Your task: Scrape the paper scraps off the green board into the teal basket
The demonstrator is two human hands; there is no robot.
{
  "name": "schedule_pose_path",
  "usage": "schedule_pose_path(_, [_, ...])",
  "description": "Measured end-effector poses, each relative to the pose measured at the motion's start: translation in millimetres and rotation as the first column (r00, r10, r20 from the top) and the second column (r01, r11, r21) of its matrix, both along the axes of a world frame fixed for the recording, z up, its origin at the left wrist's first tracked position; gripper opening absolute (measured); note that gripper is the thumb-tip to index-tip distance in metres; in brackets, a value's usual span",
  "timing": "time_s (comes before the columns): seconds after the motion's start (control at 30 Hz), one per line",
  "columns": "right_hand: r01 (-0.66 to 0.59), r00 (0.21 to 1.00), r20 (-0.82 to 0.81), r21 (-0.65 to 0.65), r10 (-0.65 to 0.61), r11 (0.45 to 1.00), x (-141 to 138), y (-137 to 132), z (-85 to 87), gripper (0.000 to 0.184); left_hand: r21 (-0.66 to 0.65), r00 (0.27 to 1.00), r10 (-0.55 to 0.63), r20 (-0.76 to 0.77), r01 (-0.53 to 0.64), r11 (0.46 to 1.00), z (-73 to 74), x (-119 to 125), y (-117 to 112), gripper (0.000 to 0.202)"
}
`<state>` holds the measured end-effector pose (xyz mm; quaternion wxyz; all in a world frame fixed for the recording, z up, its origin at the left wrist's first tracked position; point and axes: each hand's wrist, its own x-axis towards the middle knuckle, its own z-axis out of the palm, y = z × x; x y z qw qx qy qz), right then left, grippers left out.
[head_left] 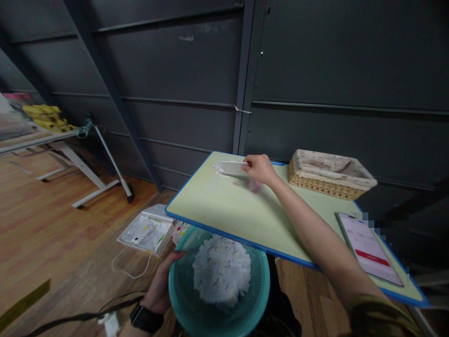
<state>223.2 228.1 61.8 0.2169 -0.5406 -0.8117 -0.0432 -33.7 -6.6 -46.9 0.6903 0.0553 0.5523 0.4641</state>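
Observation:
My right hand [259, 168] reaches across the pale green, blue-edged table [224, 210] and is closed on a flat white card [233, 168] held low over the tabletop. A few small paper scraps [252, 185] lie under and beside it, blurred. My left hand [159, 288] grips the rim of a teal plastic basket [185, 304] held below the table's near edge. The basket holds a heap of white paper scraps [221, 271].
A wicker basket with a cloth lining [329, 175] stands at the table's far right. A phone [368, 245] lies screen-up near the right edge. On the wooden floor sits an open white box [145, 231] with a cable. Another table [63, 140] stands left; a dark wall behind.

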Motion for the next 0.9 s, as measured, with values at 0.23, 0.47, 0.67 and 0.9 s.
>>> schedule_pose_path(0.23, [-0.199, 0.910, 0.356, -0.071, 0.211, 0.977, -75.4, -68.2, -23.9, 0.034, 0.040, 1.000, 0.012, -0.004, -0.012, 0.999, 1.7, 0.3, -0.2, 0.021])
schedule_pose_path(0.47, [-0.202, 0.876, 0.422, -0.115, 0.232, 0.973, -84.9, -71.5, -47.1, 0.031, 0.012, 1.000, -0.002, -0.021, 0.003, 1.000, 1.6, 1.3, -0.8, 0.018])
schedule_pose_path(0.67, [-0.045, 0.933, 0.346, -0.160, 0.098, 0.986, -69.1, -63.6, -34.8, 0.034, -0.002, 1.000, -0.012, -0.024, 0.012, 1.000, 1.5, 1.5, 0.6, 0.016])
schedule_pose_path(0.9, [0.109, 0.985, 0.152, -0.145, -0.087, 0.983, -20.4, -30.8, 12.3, 0.034, 0.025, 0.999, -0.016, -0.030, 0.017, 1.000, 0.3, -1.3, 0.0, 0.012])
